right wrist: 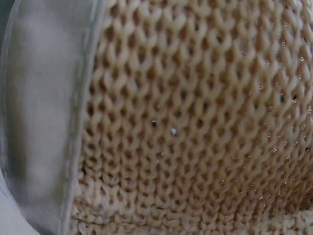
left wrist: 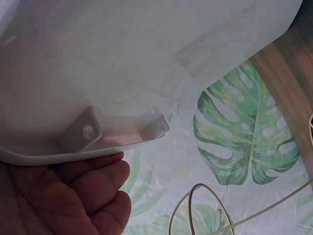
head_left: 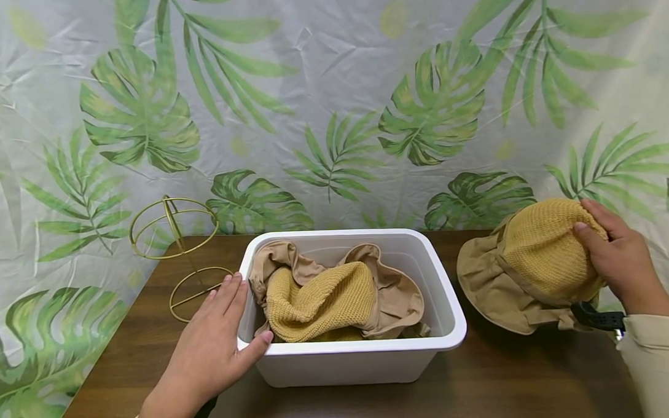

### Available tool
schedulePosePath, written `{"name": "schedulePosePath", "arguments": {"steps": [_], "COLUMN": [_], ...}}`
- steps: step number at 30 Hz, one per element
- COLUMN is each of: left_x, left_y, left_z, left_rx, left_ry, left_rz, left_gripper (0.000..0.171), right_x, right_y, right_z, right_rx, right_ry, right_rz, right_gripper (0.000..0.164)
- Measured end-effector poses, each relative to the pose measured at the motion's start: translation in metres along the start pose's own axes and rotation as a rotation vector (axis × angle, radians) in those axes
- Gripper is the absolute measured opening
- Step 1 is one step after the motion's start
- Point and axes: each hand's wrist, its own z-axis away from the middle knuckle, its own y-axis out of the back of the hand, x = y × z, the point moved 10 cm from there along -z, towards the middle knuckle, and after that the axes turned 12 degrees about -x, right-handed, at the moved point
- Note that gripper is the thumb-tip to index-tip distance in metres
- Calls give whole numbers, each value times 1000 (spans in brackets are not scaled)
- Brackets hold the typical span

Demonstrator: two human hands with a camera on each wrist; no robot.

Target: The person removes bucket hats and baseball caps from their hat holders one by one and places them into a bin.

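My right hand (head_left: 626, 254) pinches the crown of a sun hat (head_left: 551, 244), thumb on the near side. The hat has a mustard knit crown and a tan cloth brim, and it hangs at the table's right side. Its knit (right wrist: 195, 112) and a pale cloth strip fill the right wrist view. At the left end of a white plastic tub (head_left: 345, 362), my left hand (head_left: 209, 342) rests on the rim with fingers extended. Inside the tub lie crumpled tan brims and mustard knit (head_left: 321, 302), apparently hats; how many cannot be told.
A gold wire stand (head_left: 175, 254) with round hoops stands left of the tub, close to my left hand. The dark wooden table (head_left: 517, 375) ends at a leaf-printed curtain (head_left: 335, 80) behind it.
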Motion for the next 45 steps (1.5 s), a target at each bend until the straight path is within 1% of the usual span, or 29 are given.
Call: {"name": "schedulePosePath", "arguments": {"steps": [7,10,16,22,27,30,34,37,40,45], "left_x": [0,0,-1,-2,-1,-1,-1,-1,0,0], "left_y": [1,1,1,0,0,-1,-1,0,0,-1], "left_z": [2,3,2,3,3,3,3,2,2,1], "left_rx": [10,11,10,13,20,15,13,16,12,-6], "left_ry": [-3,-3,1,2,-3,-1,0,-1,-3,0], "left_rz": [0,0,5,8,7,7,7,5,2,-5], "left_gripper": [82,82,82,82,82,82,82,82,83,84], "right_x": [-4,-5,-6,-7,-8,-9,-9,-12,-14,-22], "right_y": [-1,-2,-1,-2,-1,1,5,7,10,22], "right_z": [1,1,1,-1,-1,-2,-2,-3,-3,-2], "right_rx": [-9,-26,-30,-36,-24,-17,-14,-15,-9,35], "right_ry": [38,36,27,2,-18,-53,-121,-152,-160,-129], "right_rz": [-55,-71,-97,-55,-53,-52,-73,-72,-60,-40], "right_gripper": [52,51,49,48,47,47,47,48,48,47]}}
